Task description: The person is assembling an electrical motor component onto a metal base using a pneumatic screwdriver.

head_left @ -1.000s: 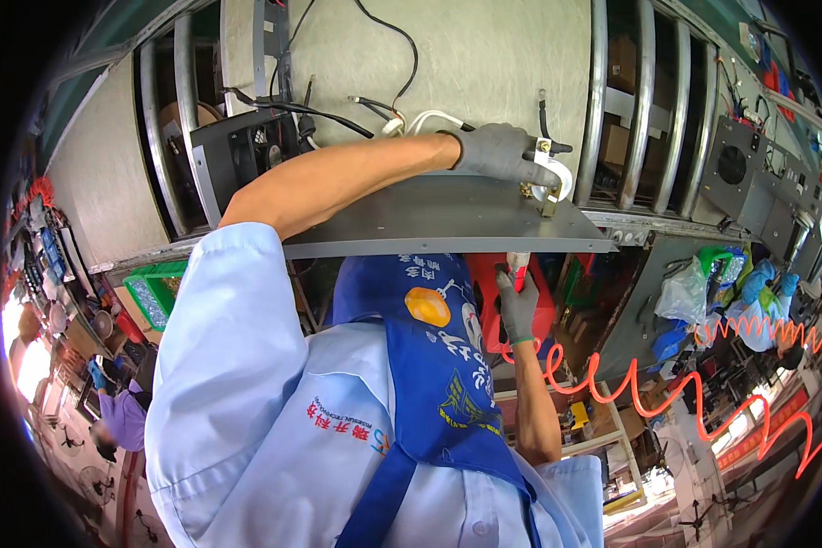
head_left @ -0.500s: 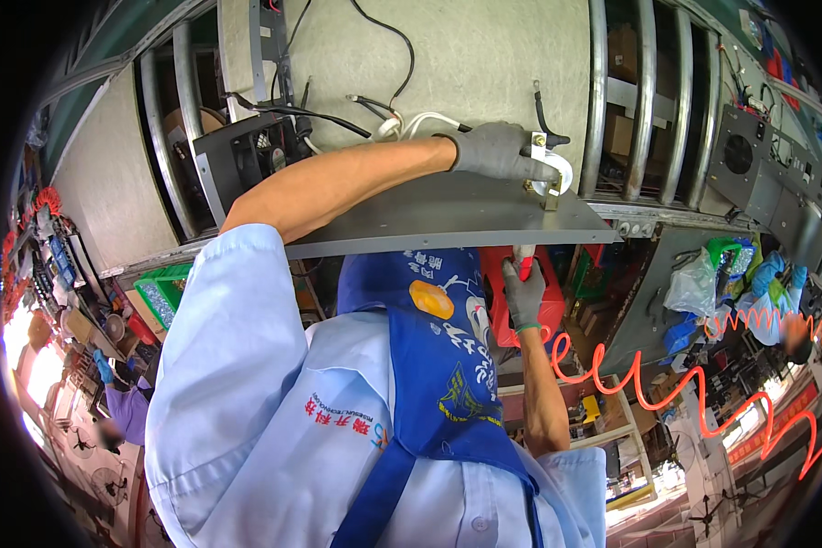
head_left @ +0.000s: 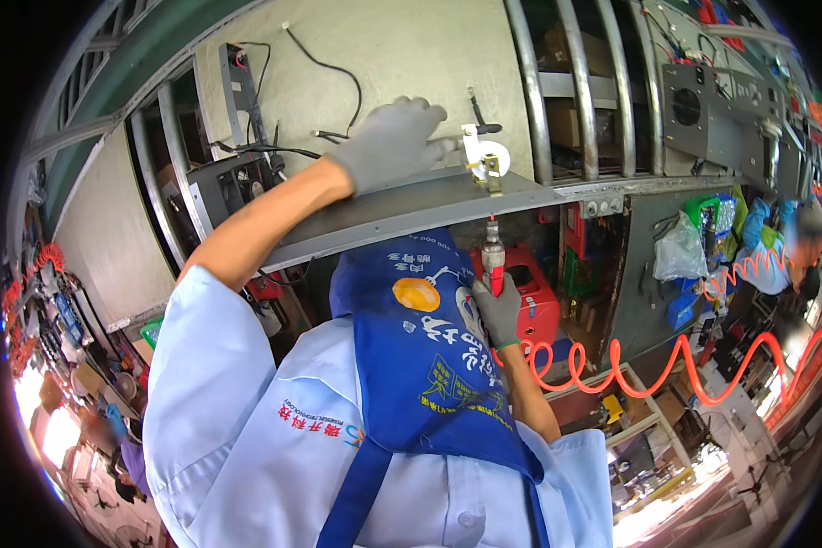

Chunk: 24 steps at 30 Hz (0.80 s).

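Note:
My left hand point(head_left: 395, 142), in a grey glove, is open above the dark grey metal panel point(head_left: 402, 216). Its thumb points at a white wheel point(head_left: 494, 157) with brass-coloured and white brackets, at the panel's right end. Whether the thumb touches the white bracket, I cannot tell. Below the panel's near edge, my gloved right hand point(head_left: 500, 315) is wrapped round a red and silver air screwdriver point(head_left: 492, 256). The screwdriver stands upright in the view, its tip just short of the panel edge and apart from it.
Black cables point(head_left: 342, 68) lie on the pale bench top point(head_left: 411, 46). Metal rollers point(head_left: 571, 91) run along its right side. A coiled orange air hose point(head_left: 648, 379) stretches to the right. A red case point(head_left: 532, 292) stands beneath, and another person point(head_left: 772, 247) is at far right.
My left hand has let go of the wheel bracket and moved left, fingers spreading. My right hand has drawn the screwdriver down from the panel's edge. The whole view has shifted.

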Motion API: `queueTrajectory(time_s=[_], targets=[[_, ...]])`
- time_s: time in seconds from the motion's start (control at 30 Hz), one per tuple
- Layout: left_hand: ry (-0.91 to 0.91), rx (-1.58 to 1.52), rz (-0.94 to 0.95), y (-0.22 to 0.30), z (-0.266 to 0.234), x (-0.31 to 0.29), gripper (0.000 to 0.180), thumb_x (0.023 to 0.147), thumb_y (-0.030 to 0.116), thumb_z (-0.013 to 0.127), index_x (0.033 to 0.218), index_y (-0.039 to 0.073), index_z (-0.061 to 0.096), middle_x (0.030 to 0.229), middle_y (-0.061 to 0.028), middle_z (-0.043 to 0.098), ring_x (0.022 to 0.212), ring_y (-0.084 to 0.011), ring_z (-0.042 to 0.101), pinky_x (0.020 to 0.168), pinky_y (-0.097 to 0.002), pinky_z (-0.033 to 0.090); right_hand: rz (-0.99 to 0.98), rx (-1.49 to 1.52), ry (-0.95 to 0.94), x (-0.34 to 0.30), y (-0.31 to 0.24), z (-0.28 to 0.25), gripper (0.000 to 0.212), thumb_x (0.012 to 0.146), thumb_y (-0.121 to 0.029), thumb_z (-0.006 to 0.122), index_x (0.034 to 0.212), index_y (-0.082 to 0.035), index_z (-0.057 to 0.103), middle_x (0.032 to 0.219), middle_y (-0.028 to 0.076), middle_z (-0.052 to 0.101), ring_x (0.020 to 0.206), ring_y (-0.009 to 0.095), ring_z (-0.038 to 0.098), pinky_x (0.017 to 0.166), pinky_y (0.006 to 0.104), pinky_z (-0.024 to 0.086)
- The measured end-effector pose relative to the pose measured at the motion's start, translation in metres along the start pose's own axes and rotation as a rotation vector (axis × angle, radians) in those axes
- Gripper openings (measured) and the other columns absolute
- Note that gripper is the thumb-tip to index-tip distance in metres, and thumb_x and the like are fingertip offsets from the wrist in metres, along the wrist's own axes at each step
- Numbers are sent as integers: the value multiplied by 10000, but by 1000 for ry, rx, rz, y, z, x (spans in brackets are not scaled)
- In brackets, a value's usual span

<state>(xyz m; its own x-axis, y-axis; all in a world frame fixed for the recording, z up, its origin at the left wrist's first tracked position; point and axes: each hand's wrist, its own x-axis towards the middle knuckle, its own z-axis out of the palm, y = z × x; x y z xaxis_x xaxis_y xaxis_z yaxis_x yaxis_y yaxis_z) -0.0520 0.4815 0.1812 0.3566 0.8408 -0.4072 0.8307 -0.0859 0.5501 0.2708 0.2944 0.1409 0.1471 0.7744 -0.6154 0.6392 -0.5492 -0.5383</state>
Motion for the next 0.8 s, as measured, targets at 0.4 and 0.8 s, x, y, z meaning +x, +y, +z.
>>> queueTrajectory(time_s=[0.4, 0.8], targets=[[51, -789, -349, 87, 151, -20, 457, 1026, 396, 497, 1120, -12, 680, 994, -109, 704, 858, -162, 636, 812, -337, 513, -90, 138, -89, -2, -7, -26, 333, 798, -235, 768, 1012, -4, 661, 859, 142, 699, 797, 219, 688, 753, 381, 534], [232, -1661, -326, 109, 184, 14, 251, 1004, 154, 599, 1156, -34, 664, 1047, -87, 688, 901, -158, 632, 839, -301, 533, -190, 200, -164, 19, 17, -20, 336, 857, -289, 731, 1026, -5, 668, 793, 135, 684, 726, 227, 666, 712, 389, 524]])
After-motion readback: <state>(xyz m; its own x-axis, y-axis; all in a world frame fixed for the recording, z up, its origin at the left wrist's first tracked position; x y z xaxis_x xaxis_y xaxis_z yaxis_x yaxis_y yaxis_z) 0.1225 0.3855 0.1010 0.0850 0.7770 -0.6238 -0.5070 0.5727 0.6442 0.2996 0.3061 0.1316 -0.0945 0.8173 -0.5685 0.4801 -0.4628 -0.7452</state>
